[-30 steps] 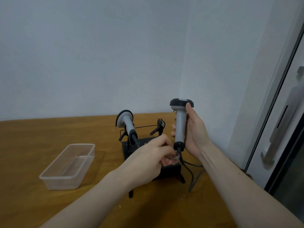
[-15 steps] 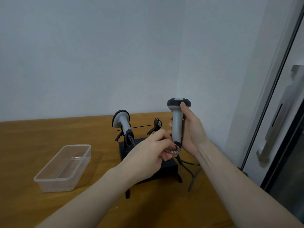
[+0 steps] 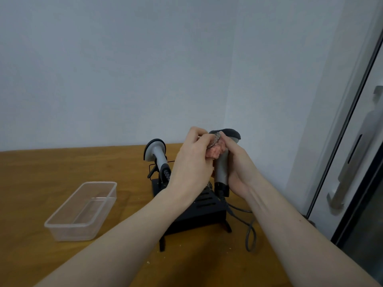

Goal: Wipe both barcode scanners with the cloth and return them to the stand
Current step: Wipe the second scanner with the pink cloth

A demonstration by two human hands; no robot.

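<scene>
My right hand (image 3: 238, 162) grips a grey barcode scanner (image 3: 221, 168) upright by its handle, above the black stand (image 3: 199, 212). My left hand (image 3: 192, 162) presses a pink cloth (image 3: 215, 151) with a checkered edge against the scanner just under its dark head. The second grey scanner (image 3: 155, 152) sits in the stand's left holder, head up. A dark cable (image 3: 248, 228) runs from the held scanner's base down to the table.
A transparent plastic tub (image 3: 62, 222) stands on the wooden table (image 3: 41, 179) to the left of the stand. A white wall rises behind, and a glass door with a metal handle (image 3: 339, 183) is at the right.
My left hand has slid the cloth up from the scanner's base to just below its head. The view has also shifted slightly.
</scene>
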